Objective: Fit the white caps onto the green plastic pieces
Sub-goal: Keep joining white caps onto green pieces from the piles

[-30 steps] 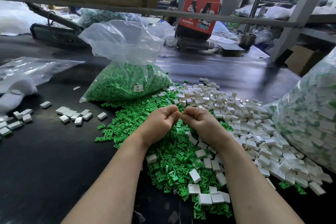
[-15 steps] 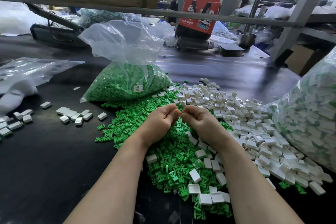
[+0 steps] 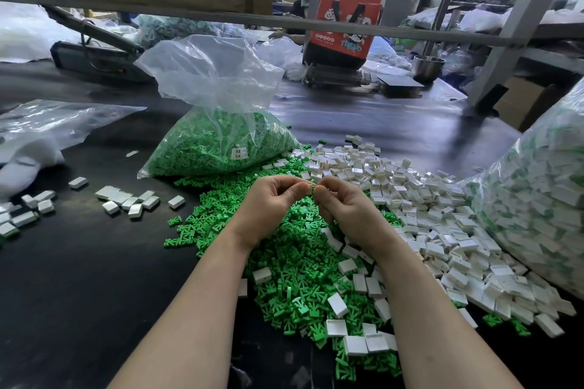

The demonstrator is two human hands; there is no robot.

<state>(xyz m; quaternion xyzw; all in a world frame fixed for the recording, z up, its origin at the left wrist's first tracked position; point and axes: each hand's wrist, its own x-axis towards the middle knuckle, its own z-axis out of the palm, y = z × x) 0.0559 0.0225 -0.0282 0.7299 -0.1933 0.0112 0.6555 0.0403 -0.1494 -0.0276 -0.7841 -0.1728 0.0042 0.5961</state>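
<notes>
My left hand [image 3: 268,207] and my right hand [image 3: 343,204] meet fingertip to fingertip above a heap of loose green plastic pieces [image 3: 294,265]. Between the fingertips a small green piece [image 3: 312,189] shows, pinched with a white cap that the fingers mostly hide. Which hand holds which part I cannot tell. A pile of loose white caps [image 3: 420,215] spreads to the right of my hands. A few white caps lie mixed into the green heap below my wrists.
An open clear bag of green pieces [image 3: 218,148] stands behind my hands. A large clear bag of capped pieces [image 3: 537,199] fills the right edge. Several finished white pieces [image 3: 129,199] lie on the black table at the left. A person sits at the far side.
My fingers have loosened from tight fists and lifted a little, so that the green piece between the fingertips shows. Both arms stay in place.
</notes>
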